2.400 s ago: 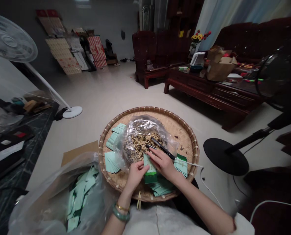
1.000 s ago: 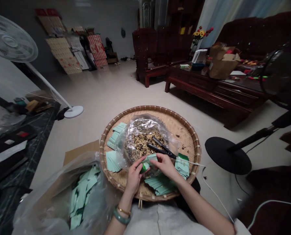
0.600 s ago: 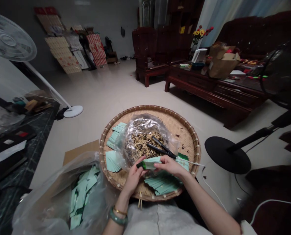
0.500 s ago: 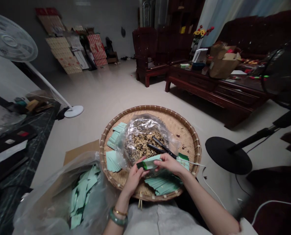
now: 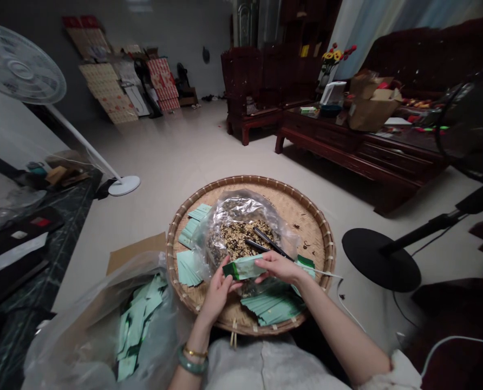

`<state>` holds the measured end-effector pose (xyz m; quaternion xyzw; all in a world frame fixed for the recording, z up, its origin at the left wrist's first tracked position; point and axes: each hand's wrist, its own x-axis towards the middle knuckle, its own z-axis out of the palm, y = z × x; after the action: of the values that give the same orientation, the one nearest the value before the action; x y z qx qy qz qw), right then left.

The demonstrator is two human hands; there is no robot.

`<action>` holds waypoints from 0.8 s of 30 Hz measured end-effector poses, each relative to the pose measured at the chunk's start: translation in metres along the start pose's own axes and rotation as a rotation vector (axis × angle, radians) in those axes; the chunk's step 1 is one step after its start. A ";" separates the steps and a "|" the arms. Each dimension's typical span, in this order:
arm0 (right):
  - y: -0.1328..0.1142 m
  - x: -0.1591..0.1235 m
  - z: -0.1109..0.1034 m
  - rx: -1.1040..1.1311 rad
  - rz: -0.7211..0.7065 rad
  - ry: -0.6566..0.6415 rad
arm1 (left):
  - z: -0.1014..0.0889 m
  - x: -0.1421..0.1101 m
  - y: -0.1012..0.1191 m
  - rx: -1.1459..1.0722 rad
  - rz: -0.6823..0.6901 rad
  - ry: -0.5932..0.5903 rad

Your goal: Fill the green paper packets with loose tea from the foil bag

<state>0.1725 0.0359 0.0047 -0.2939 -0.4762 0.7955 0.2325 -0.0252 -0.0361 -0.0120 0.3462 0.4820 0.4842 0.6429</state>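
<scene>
A: Progress so far?

B: 1 round bamboo tray [image 5: 318, 233] in view, with 1 plastic bag [image 5: 235, 208] of mixed seeds on it, still well filled. Beside the tray, 1 large clear bag [image 5: 138, 325] of loose pale green packets.

A: Count on the tray?

B: About 4 piles of packets [image 5: 272, 306], one partly hidden, plus 1 corded black clamp [image 5: 269, 244].

A: And the grips?

B: Both half closed, left grip [image 5: 219, 295] and right grip [image 5: 280, 266] pinching 1 green packet [image 5: 243, 267] above the tray
</scene>
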 end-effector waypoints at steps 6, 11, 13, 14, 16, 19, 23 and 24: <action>0.004 -0.001 0.007 -0.040 0.018 0.011 | 0.005 -0.006 0.008 0.685 0.412 0.253; 0.003 0.001 0.014 -0.187 -0.031 0.013 | 0.016 -0.013 0.012 1.323 0.715 0.192; 0.002 0.002 0.014 -0.292 -0.052 0.031 | 0.019 -0.013 0.011 1.367 0.749 0.168; 0.001 0.002 0.014 -0.343 -0.061 0.028 | 0.021 -0.013 0.010 1.369 0.753 0.176; -0.001 0.002 0.015 -0.420 -0.076 0.000 | 0.022 -0.013 0.009 1.376 0.738 0.210; -0.004 0.000 0.019 -0.490 -0.097 -0.042 | 0.023 -0.014 0.010 1.417 0.704 0.264; -0.007 -0.002 0.025 -0.379 -0.188 0.120 | 0.015 -0.013 0.010 1.394 0.703 0.341; -0.007 -0.002 0.025 -0.328 -0.215 0.199 | 0.011 -0.012 0.009 1.364 0.708 0.357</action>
<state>0.1572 0.0226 0.0207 -0.3526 -0.6024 0.6451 0.3108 -0.0176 -0.0443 0.0027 0.7140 0.6297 0.3058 0.0092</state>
